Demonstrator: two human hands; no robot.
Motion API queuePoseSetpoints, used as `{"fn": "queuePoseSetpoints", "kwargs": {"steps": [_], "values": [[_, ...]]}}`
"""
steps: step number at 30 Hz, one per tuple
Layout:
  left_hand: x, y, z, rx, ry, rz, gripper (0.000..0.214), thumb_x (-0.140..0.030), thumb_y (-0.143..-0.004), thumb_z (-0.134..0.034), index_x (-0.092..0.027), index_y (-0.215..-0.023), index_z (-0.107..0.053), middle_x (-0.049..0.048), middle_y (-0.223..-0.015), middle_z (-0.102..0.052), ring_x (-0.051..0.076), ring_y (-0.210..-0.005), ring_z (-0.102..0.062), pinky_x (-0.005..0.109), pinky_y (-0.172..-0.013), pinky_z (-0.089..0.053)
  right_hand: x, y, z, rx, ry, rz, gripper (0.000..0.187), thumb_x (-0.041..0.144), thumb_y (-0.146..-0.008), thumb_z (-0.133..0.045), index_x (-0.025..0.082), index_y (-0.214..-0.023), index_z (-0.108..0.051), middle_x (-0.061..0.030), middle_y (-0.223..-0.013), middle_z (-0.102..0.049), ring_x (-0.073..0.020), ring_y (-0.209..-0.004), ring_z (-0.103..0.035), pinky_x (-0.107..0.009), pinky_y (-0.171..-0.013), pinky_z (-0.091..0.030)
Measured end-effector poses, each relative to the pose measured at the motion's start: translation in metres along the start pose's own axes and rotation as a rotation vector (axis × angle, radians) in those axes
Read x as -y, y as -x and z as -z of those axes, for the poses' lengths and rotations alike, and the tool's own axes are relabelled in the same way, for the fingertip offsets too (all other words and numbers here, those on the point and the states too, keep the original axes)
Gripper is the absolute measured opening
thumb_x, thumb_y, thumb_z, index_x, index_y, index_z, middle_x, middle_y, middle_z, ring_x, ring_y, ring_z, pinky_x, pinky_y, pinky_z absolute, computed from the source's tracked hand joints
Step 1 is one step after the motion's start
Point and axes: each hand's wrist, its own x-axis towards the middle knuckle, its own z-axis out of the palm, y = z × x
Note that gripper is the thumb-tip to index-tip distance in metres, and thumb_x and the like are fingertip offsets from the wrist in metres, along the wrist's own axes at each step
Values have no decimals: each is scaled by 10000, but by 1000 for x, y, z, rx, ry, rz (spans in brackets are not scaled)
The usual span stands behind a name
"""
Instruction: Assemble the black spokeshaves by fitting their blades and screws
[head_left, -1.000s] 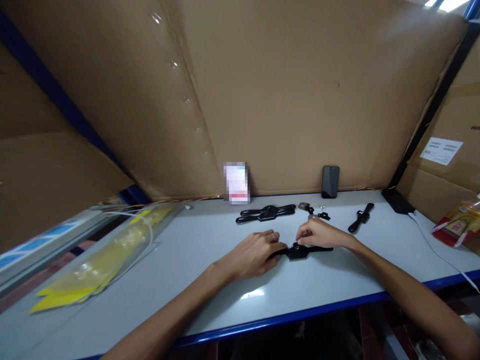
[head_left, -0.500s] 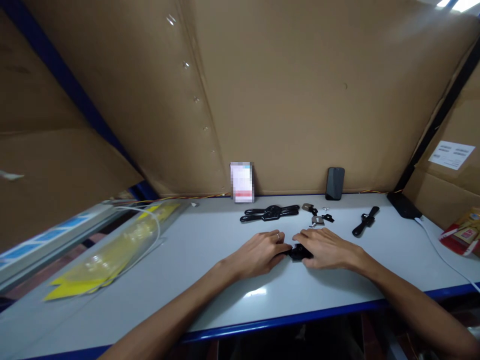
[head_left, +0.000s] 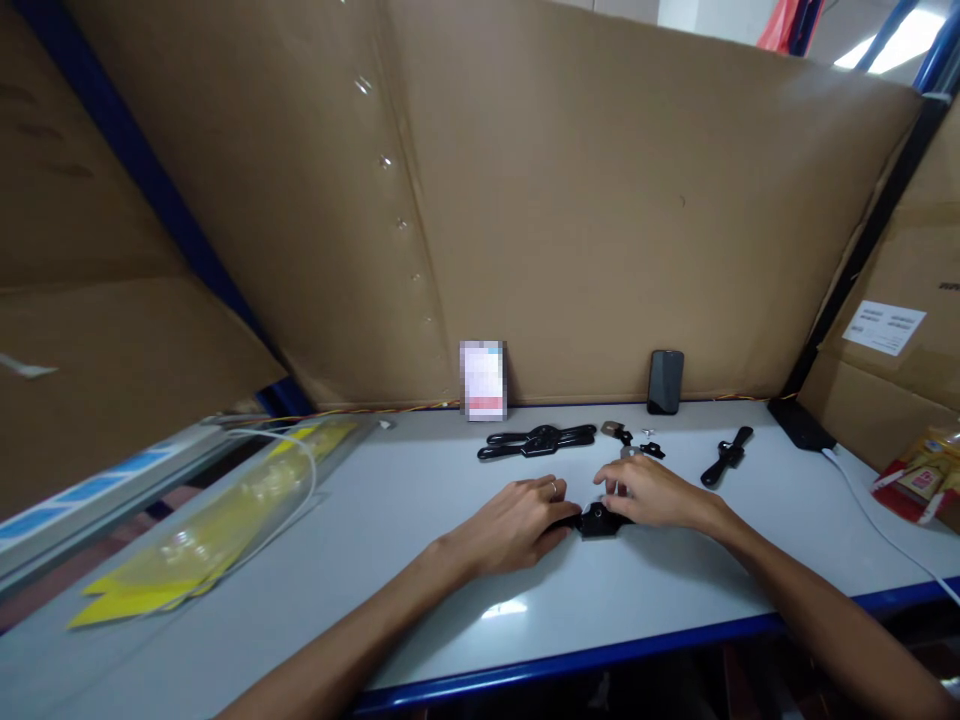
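Note:
A black spokeshave body (head_left: pixel 598 520) lies on the tabletop in front of me, its dark middle part showing between my hands. My left hand (head_left: pixel 521 522), with a ring on one finger, is closed around its left handle. Above the right handle is my right hand (head_left: pixel 651 492), its fingers bent and apart, with no part visible in them; the hand covers most of that handle. Just beyond lie a metal blade (head_left: pixel 611 428), black cap pieces (head_left: pixel 652 451) and small screws (head_left: pixel 648 433). Another blade is partly hidden behind my right fingers.
Black spokeshave bodies (head_left: pixel 540 440) lie together behind my left hand; another spokeshave (head_left: pixel 727 457) is at right. Two phones, one lit (head_left: pixel 484 382) and one dark (head_left: pixel 665 382), lean on the cardboard wall. A plastic bag (head_left: pixel 247 500) and power strip (head_left: pixel 112 475) lie left, a black device (head_left: pixel 802 425) right.
My right hand has loosened from the spokeshave body and lifted slightly, uncovering more of its middle. My left hand keeps its hold. The camera view has tilted up a little.

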Motion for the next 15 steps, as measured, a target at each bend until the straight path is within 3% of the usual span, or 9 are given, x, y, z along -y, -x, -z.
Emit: {"fn": "queuePoseSetpoints", "kwargs": {"steps": [3, 6, 10, 12, 13, 15], "values": [[-1, 0, 2, 6, -6, 4, 230, -191, -953, -557, -205, -1130, -703, 72, -965, -647, 222, -875, -633, 331, -736, -498, -12, -8, -6, -15, -97, -14, 181, 191, -872, -621, 157, -966, -773, -43, -769, -730, -166, -716, -615, -262, -703, -409], [0, 0, 3, -25, -36, -3, 221, -205, -966, -545, -200, -1131, -692, 75, -962, -641, 229, -889, -629, 343, -751, -507, -19, -12, -6, -78, -178, -30, 153, 222, -884, -621, 161, -872, -761, -12, -714, -699, -141, -655, -578, -241, -646, -372], [0, 2, 10, -179, -122, -11, 267, -253, -1033, -446, -173, -1140, -678, 90, -961, -645, 232, -881, -629, 375, -753, -533, -28, -11, 13, -356, -39, -179, 416, 375, -1004, -484, 164, -698, -670, -19, -642, -635, -149, -612, -523, -264, -595, -296], [-11, 5, 21, -281, -169, -28, 297, -255, -1050, -404, -167, -1139, -673, 92, -937, -654, 237, -866, -627, 399, -743, -545, -38, -7, 26, -462, 99, -296, 478, 413, -1026, -442, 174, -661, -636, -32, -627, -621, -162, -603, -519, -282, -587, -266], [-21, 6, 30, -333, -181, -34, 306, -250, -1051, -387, -173, -1140, -671, 90, -922, -661, 237, -840, -623, 405, -719, -547, -44, -5, 30, -469, 153, -354, 458, 400, -1026, -445, 178, -675, -638, -42, -645, -635, -173, -619, -536, -286, -590, -265], [-50, 9, 51, -322, -168, -78, 317, -217, -1045, -371, -196, -1178, -658, 80, -876, -668, 224, -782, -615, 393, -659, -545, -57, -3, 35, -419, 223, -407, 313, 318, -1002, -488, 189, -795, -683, -56, -730, -692, -196, -686, -590, -282, -608, -284]]}}
